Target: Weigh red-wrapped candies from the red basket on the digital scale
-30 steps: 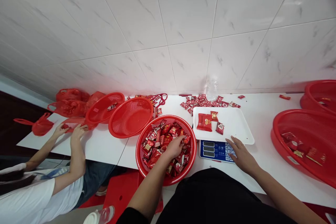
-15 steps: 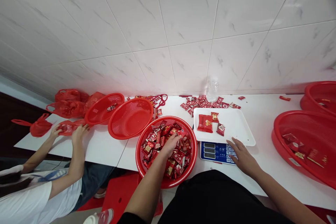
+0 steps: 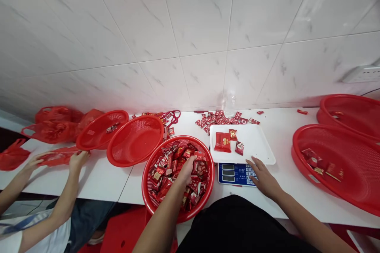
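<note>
My left hand [image 3: 187,170] is down in the red perforated basket [image 3: 146,189], which is heaped with small red-wrapped sweets [image 3: 166,185]. Its fingers are closed on a red packet [image 3: 200,155], partly hidden by the hand. My right hand [image 3: 263,177] lies with fingers apart over the keypad of a blue-fronted scale [image 3: 236,174], fingertips by the tray's near edge. On the scale's white tray [image 3: 258,144] are a larger red packet [image 3: 222,142], a small red and gold packet [image 3: 233,134] and a dark red packet [image 3: 239,148].
Loose red packets [image 3: 218,118] and a clear plastic container [image 3: 230,104] lie by the wall. Two red baskets [image 3: 136,142] stand left, two red basins [image 3: 341,166] right. At far left, a co-worker's hands [image 3: 78,160] handle a red plastic bag [image 3: 59,156], near filled bags [image 3: 56,126].
The view has swung right, so things sit further left. My left hand has turned slightly in the basket, with a red packet now showing at its fingertips. My right hand stays by the scale.
</note>
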Tool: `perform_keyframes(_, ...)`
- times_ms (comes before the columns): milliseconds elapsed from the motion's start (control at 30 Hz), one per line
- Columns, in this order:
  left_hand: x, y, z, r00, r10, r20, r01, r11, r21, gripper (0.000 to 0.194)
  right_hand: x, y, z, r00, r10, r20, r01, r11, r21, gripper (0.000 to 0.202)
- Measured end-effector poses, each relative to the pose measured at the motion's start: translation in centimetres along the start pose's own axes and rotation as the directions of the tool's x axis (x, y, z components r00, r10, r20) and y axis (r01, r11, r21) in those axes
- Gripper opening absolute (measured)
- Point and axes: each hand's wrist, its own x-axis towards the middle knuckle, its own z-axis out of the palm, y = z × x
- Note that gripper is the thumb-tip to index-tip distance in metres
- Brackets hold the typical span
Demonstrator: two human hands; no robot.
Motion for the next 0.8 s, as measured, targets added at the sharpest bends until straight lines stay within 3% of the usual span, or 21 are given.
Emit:
perform_keyframes(100,0.3,-0.1,0.7,0.999,0.015,0.047,-0.017,0.999,0.04,0.038,0.1,-0.2,-0.4,1.0,0.006,0.004,-0.006,1.0,-0.001,0.054)
perform_keyframes(300,0.2,-0.3,1.5,0.983,0.175,0.063,-0.185,0.949,0.254,0.028,0.0,0.2,-0.2,0.999,-0.028,-0.022,0.028,1.0,0.0,0.053)
perform_keyframes(433,-0.3,-0.5,0.7,0.95,0.313,-0.011,-0.262,0.814,0.519,0.024,-0.3,1.1,0.7,0.996,-0.069,-0.048,0.068,0.998,-0.014,0.053)
perform_keyframes(567,-0.6,-0.4,-1.1,0.945,0.312,0.1,-0.292,0.667,0.685,0.046,-0.4,1.6,1.3,0.994,-0.091,-0.053,0.089,0.996,-0.031,0.053)
perform_keyframes(633,-0.4,0.0,-2.1,0.94,0.328,0.093,-0.286,0.61,0.739,0.047,-0.5,1.6,1.4,0.995,-0.085,-0.058,0.083,0.996,-0.038,0.053)
perform_keyframes(800,1.8,1.5,-3.5,0.841,0.542,-0.014,-0.268,0.438,0.858,0.037,-0.5,1.6,1.3,0.996,-0.076,-0.05,0.074,0.996,-0.047,0.054)
